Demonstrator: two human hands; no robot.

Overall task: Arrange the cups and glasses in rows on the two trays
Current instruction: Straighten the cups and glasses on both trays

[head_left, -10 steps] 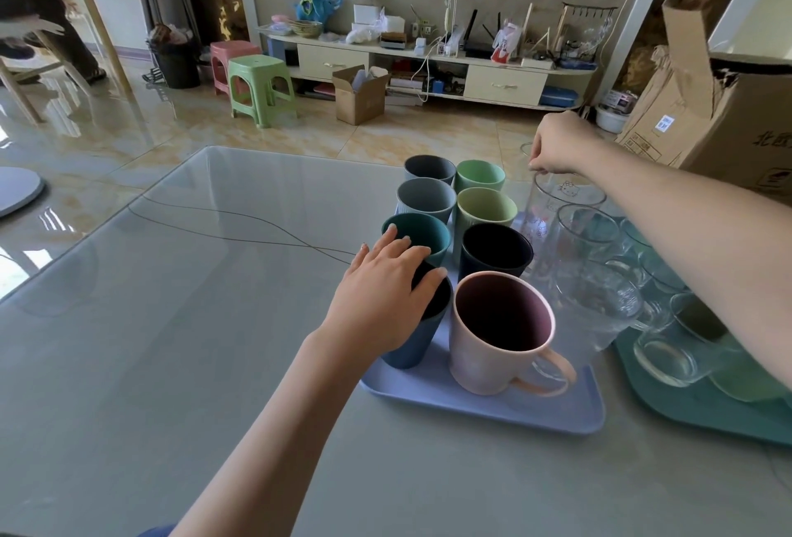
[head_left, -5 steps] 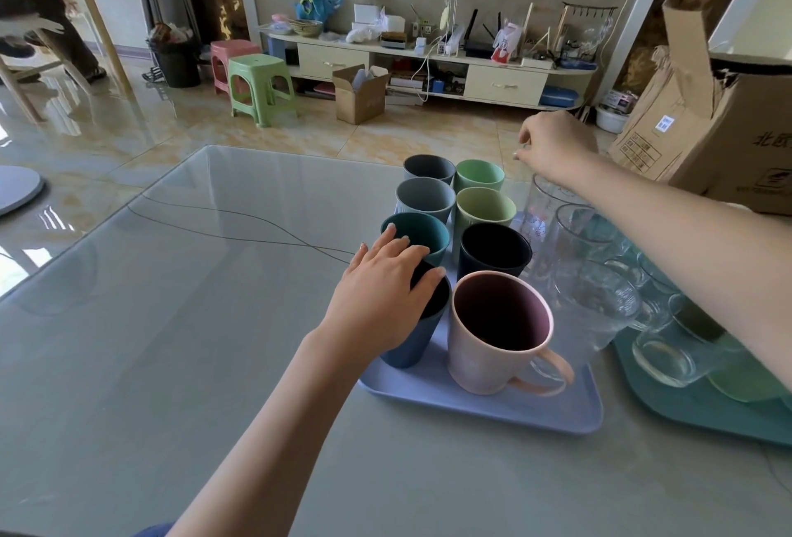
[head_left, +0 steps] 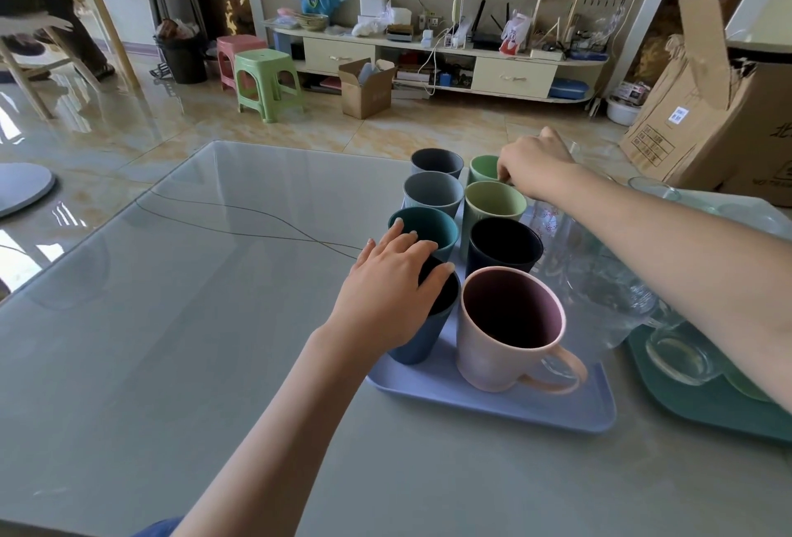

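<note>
**Right hand shifts toward the green cups**

The right hand [head_left: 533, 166] has moved from the glasses to the far green cup [head_left: 484, 168] on the blue tray [head_left: 493, 410]; whether its grip pinches the rim, I cannot tell. The left hand [head_left: 388, 292] still clasps the tray's near-left blue cup [head_left: 418, 341]. Row-straightening continues.

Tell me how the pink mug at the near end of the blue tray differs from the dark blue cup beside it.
The pink mug has a handle; the dark blue cup shows none. The pink mug is wider and pale outside; the dark blue cup is narrower and dark. The left hand rests over the dark blue cup's rim; nothing touches the pink mug. Both stand upright at the near end of the blue tray.
</note>
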